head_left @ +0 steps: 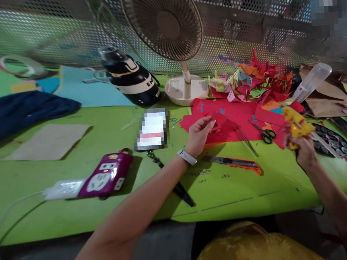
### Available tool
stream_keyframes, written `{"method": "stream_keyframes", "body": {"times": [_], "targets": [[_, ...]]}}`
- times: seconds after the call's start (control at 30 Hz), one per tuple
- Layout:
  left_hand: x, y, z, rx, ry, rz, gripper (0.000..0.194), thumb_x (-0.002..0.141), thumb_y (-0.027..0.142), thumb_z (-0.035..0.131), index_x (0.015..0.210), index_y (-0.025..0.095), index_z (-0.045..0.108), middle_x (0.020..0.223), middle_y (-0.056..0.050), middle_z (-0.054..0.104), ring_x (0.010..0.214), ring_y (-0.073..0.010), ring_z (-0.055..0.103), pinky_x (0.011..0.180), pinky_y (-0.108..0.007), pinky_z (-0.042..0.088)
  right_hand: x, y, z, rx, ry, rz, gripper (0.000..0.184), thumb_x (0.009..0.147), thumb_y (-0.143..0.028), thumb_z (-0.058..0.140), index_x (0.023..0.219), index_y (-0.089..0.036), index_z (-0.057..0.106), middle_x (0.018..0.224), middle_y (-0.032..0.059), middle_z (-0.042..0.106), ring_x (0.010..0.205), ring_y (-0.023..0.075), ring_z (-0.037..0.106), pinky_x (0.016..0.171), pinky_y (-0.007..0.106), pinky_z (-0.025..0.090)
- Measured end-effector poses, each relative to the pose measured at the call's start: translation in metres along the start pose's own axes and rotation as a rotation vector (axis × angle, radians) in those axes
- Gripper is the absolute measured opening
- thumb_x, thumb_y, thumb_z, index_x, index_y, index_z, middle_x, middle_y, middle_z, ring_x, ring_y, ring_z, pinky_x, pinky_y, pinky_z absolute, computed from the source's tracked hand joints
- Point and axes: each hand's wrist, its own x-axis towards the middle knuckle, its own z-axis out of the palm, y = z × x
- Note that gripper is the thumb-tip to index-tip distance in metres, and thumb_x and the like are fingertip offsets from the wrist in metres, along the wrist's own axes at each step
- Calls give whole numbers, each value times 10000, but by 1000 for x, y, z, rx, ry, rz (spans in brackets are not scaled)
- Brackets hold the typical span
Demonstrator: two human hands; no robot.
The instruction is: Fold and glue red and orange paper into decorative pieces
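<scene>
My left hand, a pale band on its wrist, hovers at the near left edge of the red paper. Its thumb and fingertips are pinched together; what they hold blends with the red behind. My right hand grips a yellow glue gun with a small orange light, raised at the right. Between the hands lie tweezers and black-handled scissors, partly over the red paper. Closer to me, an orange-and-black utility knife rests on the green table.
Folded coloured paper pieces are heaped behind the red paper. A fan and dark bottle stand at the back. Leftward are a phone, purple power strip and brown paper. A round black tray lies rightward.
</scene>
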Motion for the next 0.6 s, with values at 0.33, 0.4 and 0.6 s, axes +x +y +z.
{"method": "stream_keyframes", "body": {"times": [0.33, 0.4, 0.6], "targets": [[-7, 8, 4, -13, -12, -30, 461, 631, 403, 872, 971, 161, 677, 832, -30, 736, 783, -170, 721, 703, -305, 622, -3, -5, 132, 134, -455, 223, 333, 703, -514, 758, 757, -238, 579, 536, -60, 530, 408, 95, 442, 398, 254, 439], [-7, 7, 4, 3, -12, -14, 458, 635, 427, 869, 958, 164, 677, 837, -31, 737, 778, -167, 716, 706, -307, 626, -2, 4, 139, 135, -454, 206, 330, 727, -532, 748, 731, -243, 589, 530, -50, 523, 410, 103, 440, 398, 268, 444], [-6, 4, 3, -6, -21, 0, 470, 621, 447, 875, 960, 176, 693, 848, -29, 748, 781, -174, 722, 741, -340, 632, 0, 8, 142, 143, -394, 187, 343, 701, -544, 766, 719, -246, 597, 574, -27, 553, 403, 112, 443, 363, 282, 410]]}}
